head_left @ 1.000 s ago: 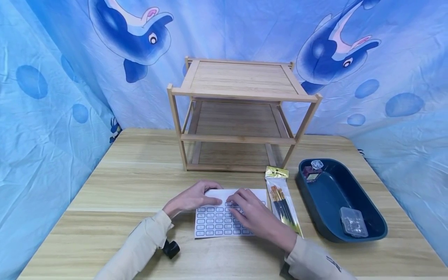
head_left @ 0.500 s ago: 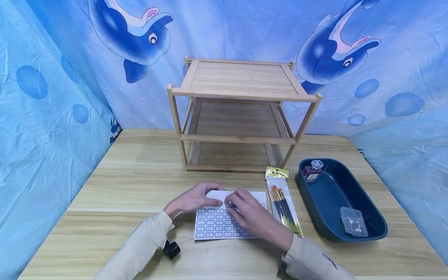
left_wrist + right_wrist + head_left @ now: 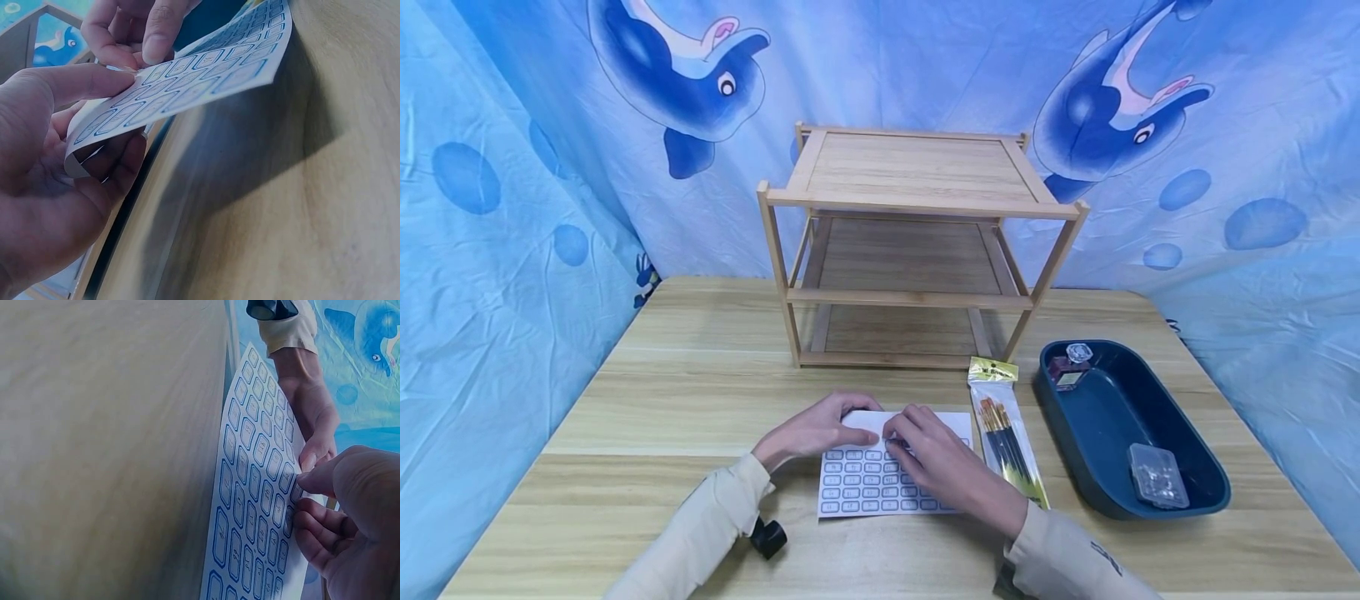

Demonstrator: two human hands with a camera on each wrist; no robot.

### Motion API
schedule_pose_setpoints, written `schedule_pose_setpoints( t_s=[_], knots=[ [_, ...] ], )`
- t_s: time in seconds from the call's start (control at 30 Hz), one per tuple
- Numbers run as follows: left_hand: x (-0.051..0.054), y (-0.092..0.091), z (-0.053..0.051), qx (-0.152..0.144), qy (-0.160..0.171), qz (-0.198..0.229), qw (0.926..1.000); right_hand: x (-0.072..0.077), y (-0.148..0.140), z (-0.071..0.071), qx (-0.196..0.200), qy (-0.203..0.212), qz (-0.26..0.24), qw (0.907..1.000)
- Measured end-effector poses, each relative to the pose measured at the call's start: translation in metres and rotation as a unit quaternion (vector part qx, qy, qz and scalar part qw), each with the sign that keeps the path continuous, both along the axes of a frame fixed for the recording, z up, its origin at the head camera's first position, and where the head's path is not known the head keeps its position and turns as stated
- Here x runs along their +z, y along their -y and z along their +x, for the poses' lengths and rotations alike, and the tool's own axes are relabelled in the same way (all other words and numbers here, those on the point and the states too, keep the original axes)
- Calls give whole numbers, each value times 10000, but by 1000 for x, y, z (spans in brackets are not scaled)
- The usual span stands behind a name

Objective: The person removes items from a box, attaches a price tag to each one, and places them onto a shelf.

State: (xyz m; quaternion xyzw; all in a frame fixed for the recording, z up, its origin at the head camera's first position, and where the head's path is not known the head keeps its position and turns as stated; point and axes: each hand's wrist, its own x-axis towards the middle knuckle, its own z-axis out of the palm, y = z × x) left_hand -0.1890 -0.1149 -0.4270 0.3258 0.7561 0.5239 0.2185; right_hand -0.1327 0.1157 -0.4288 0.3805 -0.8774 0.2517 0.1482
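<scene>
A white sticker sheet (image 3: 868, 482) with rows of blue-framed labels is held up off the table, tilted. My left hand (image 3: 820, 429) grips its far left part, thumb on the printed face and fingers underneath, as the left wrist view shows. The sheet (image 3: 181, 87) bends at the held corner. My right hand (image 3: 936, 462) is at the upper edge, close to the left thumb. In the right wrist view, the curled fingers of the right hand (image 3: 350, 519) pinch at the labels near that edge. Whether a label's edge is lifted there is too small to tell.
A clear packet of paintbrushes (image 3: 1003, 433) lies right of the sheet. Farther right stands a dark blue basin (image 3: 1112, 417) with a small bottle (image 3: 1069, 368) and a clear plastic box (image 3: 1157, 475) inside. A three-tier wooden rack (image 3: 917, 204) stands behind.
The sheet has come slightly toward me and tilted a little. The right hand has shifted slightly left; both hands stay at the sheet's upper edge.
</scene>
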Motion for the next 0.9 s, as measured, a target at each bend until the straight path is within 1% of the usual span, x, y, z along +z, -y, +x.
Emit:
schedule_pose_setpoints(
  t_s=[0.1,0.4,0.7,0.9],
  knots=[
    [1,-1,1,-6,45,14,10000,1,0,0,-1,-10,-12,10000],
    [1,-3,1,-53,25,86,9999,1,-1,0,25,33,-28,10000],
    [2,-2,0,-45,-17,14,10000,-1,0,0,46,-161,-26,9999],
    [2,-2,1,-58,-47,9,10000,-1,0,1,51,-187,-2,9998]
  ],
)
